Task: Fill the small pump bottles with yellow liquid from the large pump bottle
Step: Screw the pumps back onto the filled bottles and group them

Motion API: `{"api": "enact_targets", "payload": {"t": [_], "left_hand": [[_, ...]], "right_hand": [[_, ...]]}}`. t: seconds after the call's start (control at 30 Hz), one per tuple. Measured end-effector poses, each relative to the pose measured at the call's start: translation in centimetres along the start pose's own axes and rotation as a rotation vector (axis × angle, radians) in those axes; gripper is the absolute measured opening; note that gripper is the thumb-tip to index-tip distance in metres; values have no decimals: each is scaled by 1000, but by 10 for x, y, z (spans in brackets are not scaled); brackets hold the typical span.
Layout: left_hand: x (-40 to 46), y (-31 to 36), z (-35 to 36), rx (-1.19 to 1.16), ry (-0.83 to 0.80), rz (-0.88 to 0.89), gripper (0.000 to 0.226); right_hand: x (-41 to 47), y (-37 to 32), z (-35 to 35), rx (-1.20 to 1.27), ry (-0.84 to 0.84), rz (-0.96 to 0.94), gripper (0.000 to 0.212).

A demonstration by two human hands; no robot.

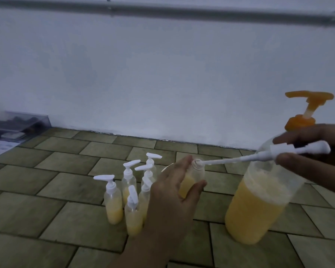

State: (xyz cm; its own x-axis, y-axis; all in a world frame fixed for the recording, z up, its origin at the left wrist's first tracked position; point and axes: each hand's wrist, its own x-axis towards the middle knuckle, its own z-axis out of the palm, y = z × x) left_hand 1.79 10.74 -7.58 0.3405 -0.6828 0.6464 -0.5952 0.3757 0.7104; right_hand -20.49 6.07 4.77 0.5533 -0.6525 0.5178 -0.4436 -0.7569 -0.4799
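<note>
Left hand (168,192) hides open bottle (196,171) | right hand (315,151) cropped

Two hands are in view: the left hand (168,192) at lower centre of the frame and the right hand (315,151) at the right edge. One large pump bottle (257,206) with an orange pump stands at right. Six small pump bottles with white pumps fitted (132,194) cluster at lower centre, though those at the back overlap and the count is hard to confirm. One further small bottle without its pump (193,176) sits in the left hand. One loose white pump (278,153) is in the right hand. One clear plastic box (17,122) lies at far left.
</note>
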Motion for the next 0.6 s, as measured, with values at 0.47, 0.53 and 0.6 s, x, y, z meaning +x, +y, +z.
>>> {"api": "enact_targets", "payload": {"t": [0.47,0.53,0.6], "left_hand": [[2,22,5,-52,-156,5,54],[4,22,5,-57,-166,-16,53],[6,21,4,-100,-169,-65,52]], "right_hand": [[40,-37,57,-68,-102,199,53],[36,-29,61,87,-74,224,48],[32,-24,59,421,-68,300,32]]}}
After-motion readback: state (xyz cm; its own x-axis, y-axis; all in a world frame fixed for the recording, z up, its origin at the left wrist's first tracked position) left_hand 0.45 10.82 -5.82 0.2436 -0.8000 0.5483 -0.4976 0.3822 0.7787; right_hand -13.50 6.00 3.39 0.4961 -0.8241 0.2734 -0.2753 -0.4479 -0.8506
